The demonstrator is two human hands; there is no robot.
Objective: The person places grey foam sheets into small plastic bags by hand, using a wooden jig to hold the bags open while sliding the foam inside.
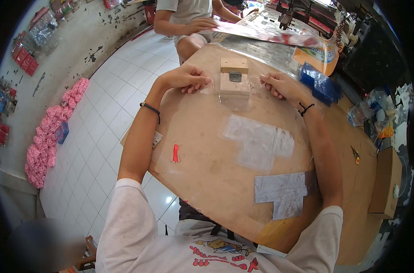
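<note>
Hands are pinched on a clear plastic sheet (234,91), left hand (186,77) and right hand (279,84) at either side, stretched over a wooden block (234,75) at the worktop's (202,168) far end. Work appears midway; nothing is yet seen fastened.

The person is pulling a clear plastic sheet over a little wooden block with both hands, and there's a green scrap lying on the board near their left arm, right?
Almost. The scrap is red, not green, as the head view shows. The rest holds: the left hand and right hand both pinch the clear plastic sheet over the little wooden block, and the scrap lies on the board near the left arm.
</note>
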